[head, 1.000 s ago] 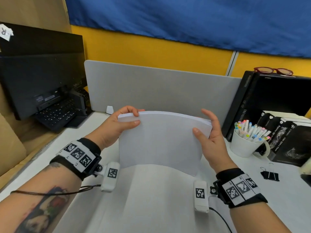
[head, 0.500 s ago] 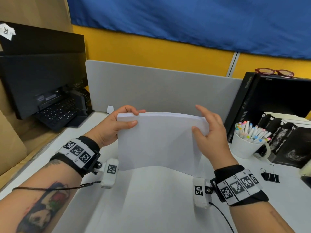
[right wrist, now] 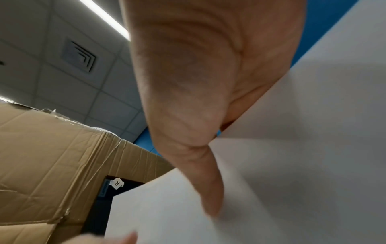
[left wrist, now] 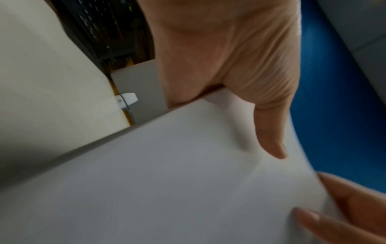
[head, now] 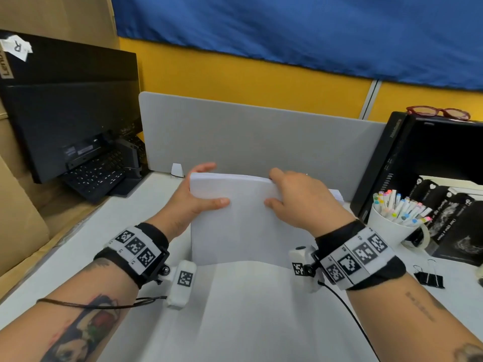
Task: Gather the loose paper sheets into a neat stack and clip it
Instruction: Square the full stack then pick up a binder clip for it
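Note:
A thick stack of white paper (head: 240,226) stands on its lower edge on the desk, tilted toward me. My left hand (head: 198,197) grips its upper left corner, thumb on the front face and fingers behind. My right hand (head: 295,197) holds the top edge right of the middle, thumb on the front, fingers over the top. The left wrist view shows the paper (left wrist: 167,181) under my left thumb (left wrist: 269,132). The right wrist view shows the paper (right wrist: 292,165) pinched by my right thumb (right wrist: 208,181). A black binder clip (head: 428,276) lies on the desk at the right.
A grey divider panel (head: 261,137) stands right behind the stack. A white mug of markers (head: 394,218) and black boxes (head: 457,223) crowd the right side. A monitor (head: 70,113) and keyboard (head: 96,173) sit at the left, beside cardboard boxes (head: 21,231).
My right hand has slid left along the top edge, from the right corner toward the middle. The stack has tipped slightly and its bow has flattened. My left hand keeps its grip.

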Motion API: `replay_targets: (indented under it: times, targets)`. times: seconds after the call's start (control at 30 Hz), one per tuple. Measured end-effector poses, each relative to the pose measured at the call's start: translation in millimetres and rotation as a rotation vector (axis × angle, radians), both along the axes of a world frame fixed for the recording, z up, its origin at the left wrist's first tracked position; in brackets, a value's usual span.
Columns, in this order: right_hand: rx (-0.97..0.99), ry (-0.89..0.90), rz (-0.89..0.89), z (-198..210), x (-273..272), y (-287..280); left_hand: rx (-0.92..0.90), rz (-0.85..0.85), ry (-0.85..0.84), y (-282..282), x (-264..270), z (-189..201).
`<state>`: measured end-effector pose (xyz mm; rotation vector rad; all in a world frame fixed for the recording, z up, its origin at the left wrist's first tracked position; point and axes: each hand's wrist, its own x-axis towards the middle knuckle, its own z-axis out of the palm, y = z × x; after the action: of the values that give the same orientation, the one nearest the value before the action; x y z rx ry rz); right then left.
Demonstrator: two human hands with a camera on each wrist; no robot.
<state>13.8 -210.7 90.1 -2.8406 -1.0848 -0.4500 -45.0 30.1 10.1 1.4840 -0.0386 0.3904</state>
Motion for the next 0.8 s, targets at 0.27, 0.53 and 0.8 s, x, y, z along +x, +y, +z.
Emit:
replay_targets:
  times: [0.27, 0.53, 0.8]
  targets:
    - [-0.038, -0.010, 0.003, 11.0, 1.3, 10.4, -0.081, 0.053, 0.167, -16.8, -3.1, -26.0]
    - [-0.147, 0.069, -0.017, 6.9, -5.2, -2.7, 0.015, 0.052, 0.158, -25.1, -8.5, -29.4]
    - [-0.023, -0.080, 0.022, -11.0, -9.5, 18.6, -0.050, 0.045, 0.124, -26.7, -6.3, -35.9]
